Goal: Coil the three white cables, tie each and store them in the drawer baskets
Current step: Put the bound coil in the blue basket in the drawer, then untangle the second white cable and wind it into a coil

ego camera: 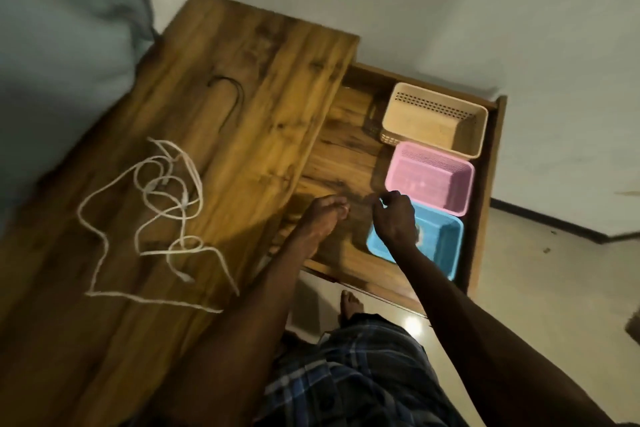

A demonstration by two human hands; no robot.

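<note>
White cables (pixel 156 215) in loose tangle on wooden desk top (pixel 214 80), left of open drawer (pixel 346 156) — uncoiled, light, limp, snag-prone; grab plug end. Left hand (pixel 323 218), right hand (pixel 394 218) over drawer, fingers pinched; contents unclear — blur. Beige, pink, blue baskets (pixel 434 118) look empty.

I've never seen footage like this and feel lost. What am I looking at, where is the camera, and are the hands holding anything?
There is no machine here: a person wears a camera on the head, so you look down along their own arms. The left hand and right hand hover over an open wooden drawer, fingers pinched; the blur hides whether they hold anything. In the drawer sit three baskets in a row: beige, pink and blue. On the wooden tabletop lie tangled white cables, not yet coiled, and a thin dark cord.
</note>
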